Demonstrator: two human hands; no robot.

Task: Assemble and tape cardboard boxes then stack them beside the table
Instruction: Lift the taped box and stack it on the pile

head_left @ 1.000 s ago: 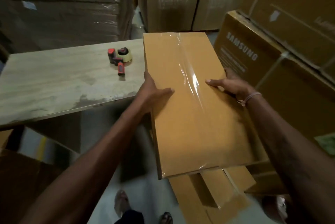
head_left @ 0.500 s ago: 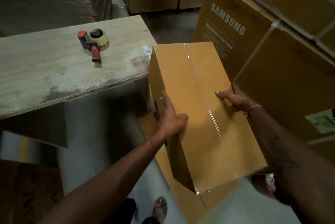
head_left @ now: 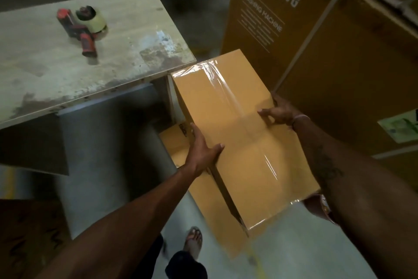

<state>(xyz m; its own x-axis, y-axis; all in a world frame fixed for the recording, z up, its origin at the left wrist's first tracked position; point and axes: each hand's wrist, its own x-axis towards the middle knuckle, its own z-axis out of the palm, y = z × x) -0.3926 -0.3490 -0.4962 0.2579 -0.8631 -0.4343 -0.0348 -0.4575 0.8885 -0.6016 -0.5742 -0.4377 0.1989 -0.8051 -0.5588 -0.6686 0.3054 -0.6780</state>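
Head view: we see our two hands holding a taped cardboard box (head_left: 244,134) in the middle of the frame, off the lower right corner of the desk (head_left: 126,57) and apart from it. The left hand (head_left: 202,149) grips the box's left edge, thumb lying on the top face and fingers wrapped down the side. The right hand (head_left: 279,111) grips the right edge, thumb on top; its other fingers are hidden behind the box. A strip of clear tape (head_left: 228,95) runs lengthwise along the top face and folds over both ends. Below the held box, at lower centre, another cardboard box (head_left: 210,201) lies on the floor (head_left: 113,154), mostly covered by the one we hold. In the upper left of the frame a red and black tape dispenser (head_left: 84,27) with a roll of tape lies on the worn desk top. At the upper right stands a large carton (head_left: 339,57) printed "SAMSUNG WASHING MACHINE", bound with white straps. At the bottom centre one foot (head_left: 192,242) shows on the floor.
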